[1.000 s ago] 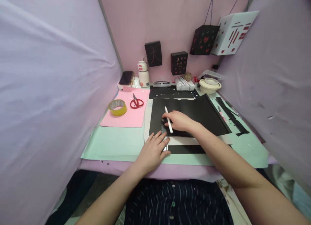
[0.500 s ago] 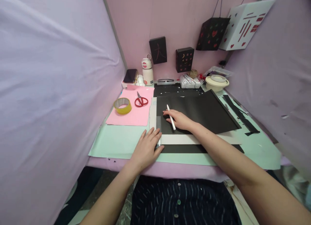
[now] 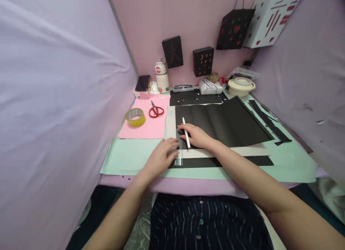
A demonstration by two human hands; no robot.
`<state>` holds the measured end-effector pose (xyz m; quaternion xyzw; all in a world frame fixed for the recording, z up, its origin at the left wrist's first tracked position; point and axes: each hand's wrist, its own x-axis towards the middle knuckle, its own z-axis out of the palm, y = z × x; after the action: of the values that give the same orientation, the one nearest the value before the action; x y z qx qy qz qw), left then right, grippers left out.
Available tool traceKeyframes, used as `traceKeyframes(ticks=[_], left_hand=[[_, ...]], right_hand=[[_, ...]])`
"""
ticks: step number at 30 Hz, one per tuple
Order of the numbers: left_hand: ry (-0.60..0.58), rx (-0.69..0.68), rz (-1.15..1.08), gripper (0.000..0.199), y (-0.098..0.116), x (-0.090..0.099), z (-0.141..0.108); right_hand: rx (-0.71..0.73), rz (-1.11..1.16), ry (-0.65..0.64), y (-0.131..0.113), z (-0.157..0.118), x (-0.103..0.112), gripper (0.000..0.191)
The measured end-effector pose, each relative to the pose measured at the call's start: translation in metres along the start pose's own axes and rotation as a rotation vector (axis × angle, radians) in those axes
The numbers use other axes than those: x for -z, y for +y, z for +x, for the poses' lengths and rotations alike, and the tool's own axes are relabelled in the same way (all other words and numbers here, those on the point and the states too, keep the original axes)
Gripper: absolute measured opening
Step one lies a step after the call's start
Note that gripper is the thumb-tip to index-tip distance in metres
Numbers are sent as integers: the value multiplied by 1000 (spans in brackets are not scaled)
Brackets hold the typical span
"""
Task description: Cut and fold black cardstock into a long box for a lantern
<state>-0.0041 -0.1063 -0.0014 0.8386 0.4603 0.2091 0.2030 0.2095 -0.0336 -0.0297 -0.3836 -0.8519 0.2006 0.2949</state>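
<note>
A large black sheet (image 3: 226, 124) lies over a white board (image 3: 199, 153), with a black strip (image 3: 202, 163) in front. My right hand (image 3: 195, 135) rests on the black sheet and holds a white pen (image 3: 186, 133) between its fingers, the tip pointing away from me. A clear ruler (image 3: 178, 158) lies upright to the front edge, across the left side of the sheet and board. My left hand (image 3: 164, 154) is at the ruler's left side, its fingers apart and touching or just over it.
Yellow tape (image 3: 136, 117) and red-handled scissors (image 3: 156, 111) lie on pink paper (image 3: 142, 131) at the left. Behind stand a bottle (image 3: 162, 79), packed markers (image 3: 210, 87) and a cream bowl (image 3: 241, 87). Black scraps (image 3: 269, 124) lie right; decorated boxes (image 3: 203, 61) hang behind.
My left hand has slid off the ruler's top toward its left edge, and the ruler's near end now shows. My right hand has moved slightly left with the pen. The view has shifted a little.
</note>
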Motion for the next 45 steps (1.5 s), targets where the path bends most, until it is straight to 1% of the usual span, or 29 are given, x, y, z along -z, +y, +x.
traceKeyframes(ticks=[1, 2, 3, 5, 7, 8, 11, 13, 17, 20, 23, 30, 35, 39, 45], left_hand=[[39, -1, -29, 36, -6, 9, 10], [49, -4, -34, 42, -12, 18, 21], [14, -8, -17, 50, -17, 25, 33], [-120, -19, 24, 64, -25, 32, 52], [-218, -30, 44, 75, -29, 29, 64], [-243, -34, 52, 79, -30, 26, 66], [-244, -37, 79, 87, -33, 15, 59], [-237, -31, 91, 90, -34, 12, 51], [-249, -17, 66, 85, -36, 17, 39], [-246, -10, 52, 78, -35, 21, 35], [-245, 0, 50, 75, -34, 21, 34], [-260, 7, 77, 74, -33, 20, 30], [-234, -7, 82, 73, -36, 18, 24], [-215, 13, 76, 75, -36, 17, 21], [-200, 22, 70, 71, -33, 17, 17]], right_hand=[[1, -5, -4, 1, -1, -1, 36], [1, -8, -6, 2, -1, -2, 37], [0, -11, -5, 2, -2, -1, 36], [-2, -15, -1, 2, -2, 0, 36], [0, -19, -1, 0, -2, 1, 35], [1, -20, 0, 0, -1, 1, 35], [14, -16, -7, -2, -1, 0, 37], [24, -6, -10, -4, -1, -3, 38], [43, -1, -14, -12, -3, -7, 38], [53, 5, -21, -18, -6, -9, 38], [36, 0, -19, -21, -8, -9, 38], [10, -10, -16, -22, -9, -8, 42], [10, -23, -23, -21, -10, -9, 41], [9, -32, -33, -20, -11, -10, 41], [16, -15, -14, -20, -11, -11, 39]])
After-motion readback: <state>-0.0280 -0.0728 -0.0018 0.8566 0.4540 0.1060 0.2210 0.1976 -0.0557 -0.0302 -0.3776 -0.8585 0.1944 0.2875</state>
